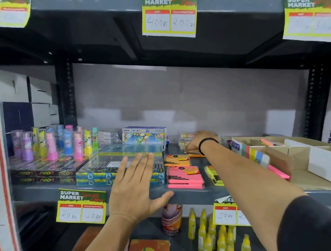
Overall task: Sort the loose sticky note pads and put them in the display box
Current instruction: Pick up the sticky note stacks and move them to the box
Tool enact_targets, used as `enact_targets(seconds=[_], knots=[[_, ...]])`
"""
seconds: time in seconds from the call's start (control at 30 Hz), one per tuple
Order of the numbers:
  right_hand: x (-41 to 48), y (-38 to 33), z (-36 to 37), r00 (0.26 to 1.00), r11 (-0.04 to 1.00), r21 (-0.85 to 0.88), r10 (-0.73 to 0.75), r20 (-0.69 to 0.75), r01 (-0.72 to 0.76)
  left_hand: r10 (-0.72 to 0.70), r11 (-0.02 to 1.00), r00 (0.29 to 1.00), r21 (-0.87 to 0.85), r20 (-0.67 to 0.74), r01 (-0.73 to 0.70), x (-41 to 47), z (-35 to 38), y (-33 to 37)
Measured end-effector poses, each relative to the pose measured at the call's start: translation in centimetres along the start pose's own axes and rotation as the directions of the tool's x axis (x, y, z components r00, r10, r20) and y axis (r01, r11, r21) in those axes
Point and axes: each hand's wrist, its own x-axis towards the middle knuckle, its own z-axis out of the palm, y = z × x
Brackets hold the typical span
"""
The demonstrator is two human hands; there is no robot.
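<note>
Loose sticky note pads lie on the grey shelf (183, 194): a pink stack (184, 177) sits near the front edge, an orange pad (177, 160) just behind it, and a yellow pad (214, 174) to the pink stack's right, partly hidden under the right forearm. Further right of the pink stack stands the cardboard display box (273, 158), its striped side panel facing the pads; a pink pad (278, 171) lies in its near compartment and an orange-pink one (267, 142) further back.

The right hand (197, 142), with a black band at the wrist, reaches behind the orange pad, fingers curled down onto another orange pad (196, 154); whether it grips the pad I cannot tell. The left hand (134, 186) is spread wide and flat left of the pink stack, holding nothing, thumb along the shelf's front lip, fingers over clear-wrapped pen packs (105, 167).
</note>
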Motion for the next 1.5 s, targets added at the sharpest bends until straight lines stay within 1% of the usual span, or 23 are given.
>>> enact_targets(seconds=[0.1,0.23,0.4,0.6,0.83,0.97,1.13,1.3,1.37,1.5], knots=[[0.3,-0.2,0.4,0.996,0.999,0.037,0.006,0.092,-0.009,0.003,1.0,1.0,0.0,-0.008,-0.003,0.0,0.0,0.0],[0.6,-0.3,0.8,0.993,0.998,0.069,0.003,0.121,-0.012,0.0,1.0,1.0,-0.003,-0.017,0.0,-0.1,0.2,-0.1],[0.6,-0.1,1.3,0.999,0.998,0.06,0.013,0.035,-0.015,0.0,1.0,0.998,-0.001,-0.067,0.0,-0.1,0.5,0.0],[0.8,0.4,1.1,0.999,0.998,0.056,-0.003,-0.046,0.005,-0.001,1.0,0.998,0.004,-0.064,0.001,-0.1,0.5,0.0],[-0.6,-0.4,-1.5,0.976,0.987,0.054,-0.142,-0.164,0.153,-0.001,1.0,0.996,0.012,-0.094,0.002,-0.1,0.4,0.1],[-2.9,-1.8,-2.0,0.962,0.974,0.012,-0.222,-0.159,0.227,0.0,1.0,0.994,0.015,-0.112,0.002,-0.1,0.4,0.0],[-4.3,-3.3,0.0,0.94,0.949,-0.053,-0.317,-0.129,0.312,-0.007,1.0,0.995,-0.001,-0.098,0.007,0.0,0.3,0.1],[-5.2,-3.8,0.6,0.928,0.93,-0.139,-0.356,-0.113,0.34,-0.01,1.0,0.996,-0.003,-0.09,0.01,-0.1,-0.3,0.3],[-5.4,-3.8,0.6,0.924,0.92,-0.179,-0.37,-0.099,0.349,-0.017,1.0,0.998,-0.004,-0.058,0.017,-0.2,-0.4,0.3],[-5.5,-3.8,1.2,0.925,0.929,-0.153,-0.358,-0.128,0.338,-0.018,1.0,0.999,0.004,-0.038,0.018,-0.3,-0.3,0.2]])
